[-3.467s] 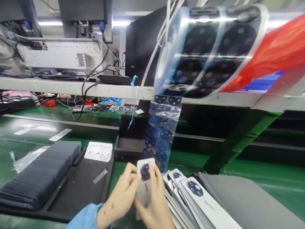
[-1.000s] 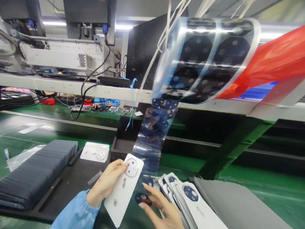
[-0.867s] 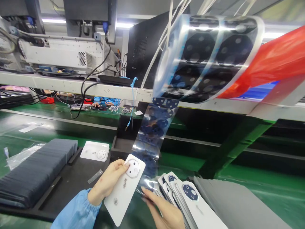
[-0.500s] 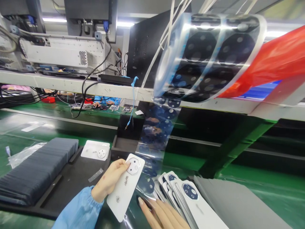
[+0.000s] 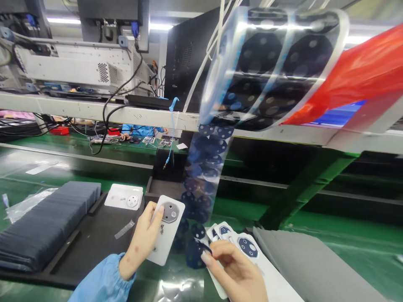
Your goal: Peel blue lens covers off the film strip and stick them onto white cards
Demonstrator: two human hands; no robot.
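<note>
My left hand (image 5: pixel 143 237) grips a white phone back cover (image 5: pixel 170 239) by its upper left edge, thumb on the grey camera area. In a pinch at the lower end of a clear film strip (image 5: pixel 206 165), my right hand (image 5: pixel 241 270) holds a dark blue sticker (image 5: pixel 206 248). The strip carries rows of dark round stickers and hangs from a big roll (image 5: pixel 273 63). Beneath and beside my right hand lean several white covers with dark blue camera areas (image 5: pixel 248 246), partly hidden by it.
More white covers (image 5: pixel 116 196) lie on a black tray (image 5: pixel 91 235), near a row of dark grey sheets (image 5: pixel 53 222). At right stands a grey foam-like slab (image 5: pixel 308 260). A shelf beam (image 5: pixel 157 116) crosses above, with red plastic (image 5: pixel 362 75). A person in blue sleeves works beyond.
My right hand has risen from lying flat beside the strip and closed in a pinch on a sticker. The cover in my left hand has shifted slightly up and left; its camera area now looks grey.
</note>
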